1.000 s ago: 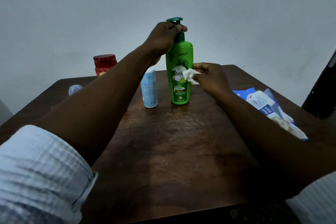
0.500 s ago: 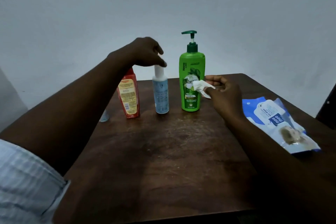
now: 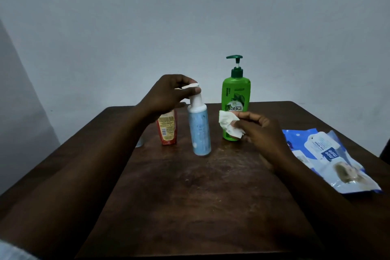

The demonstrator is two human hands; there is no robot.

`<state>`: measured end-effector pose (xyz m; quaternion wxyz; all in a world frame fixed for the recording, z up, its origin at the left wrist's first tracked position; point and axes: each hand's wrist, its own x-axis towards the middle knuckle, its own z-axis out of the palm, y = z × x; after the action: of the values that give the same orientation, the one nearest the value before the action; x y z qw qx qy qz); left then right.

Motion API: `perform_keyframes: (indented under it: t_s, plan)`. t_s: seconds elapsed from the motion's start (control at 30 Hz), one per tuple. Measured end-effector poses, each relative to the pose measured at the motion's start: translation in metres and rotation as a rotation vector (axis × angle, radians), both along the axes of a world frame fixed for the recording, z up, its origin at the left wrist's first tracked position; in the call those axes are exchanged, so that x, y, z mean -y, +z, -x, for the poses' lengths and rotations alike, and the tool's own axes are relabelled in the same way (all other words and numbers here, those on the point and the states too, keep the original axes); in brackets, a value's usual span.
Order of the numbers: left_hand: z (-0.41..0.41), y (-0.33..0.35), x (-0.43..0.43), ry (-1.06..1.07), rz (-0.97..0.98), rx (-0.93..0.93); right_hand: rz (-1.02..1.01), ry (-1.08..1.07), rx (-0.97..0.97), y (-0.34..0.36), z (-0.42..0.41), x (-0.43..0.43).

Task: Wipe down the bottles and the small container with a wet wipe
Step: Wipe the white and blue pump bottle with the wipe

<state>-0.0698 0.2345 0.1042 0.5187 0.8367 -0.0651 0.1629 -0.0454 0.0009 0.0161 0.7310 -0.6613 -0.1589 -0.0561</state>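
My left hand (image 3: pixel 168 96) pinches the white pump top of a light-blue bottle (image 3: pixel 200 133), which leans a little and sits nearer to me than the others. My right hand (image 3: pixel 261 131) holds a crumpled white wet wipe (image 3: pixel 228 125) in front of the lower part of the tall green pump bottle (image 3: pixel 236 95), which stands upright behind it. A red bottle (image 3: pixel 167 131) with a yellow label stands to the left, partly hidden by my left hand. A small clear container (image 3: pixel 139 143) peeks out behind my left forearm.
A blue and white wet-wipe pack (image 3: pixel 329 156) lies on the right side of the dark wooden table (image 3: pixel 200 196). A plain grey wall rises behind the table's far edge. A dark object shows at the right frame edge.
My left hand has closed on the blue bottle's top and drawn it forward, away from the row. The right hand with the wipe stays by the green bottle.
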Motion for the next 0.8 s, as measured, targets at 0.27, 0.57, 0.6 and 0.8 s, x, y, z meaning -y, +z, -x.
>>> perform_keyframes:
  t_s: [0.27, 0.57, 0.6, 0.8]
  plan:
    - [0.032, -0.026, -0.007, -0.056, 0.315, -0.099, 0.277, -0.049, 0.405, 0.006, 0.034, -0.021]
    - [0.032, -0.039, -0.007, -0.042, 0.372, -0.135, 0.542, -0.082, 0.819, -0.008, 0.048, -0.046]
    - [0.031, -0.04, -0.006, -0.04, 0.374, -0.137, 0.545, -0.104, 0.849, -0.008, 0.045, -0.047]
    - [0.028, -0.05, -0.003, -0.007, 0.381, -0.109, 0.488, -0.108, 0.808, -0.014, 0.039, -0.041]
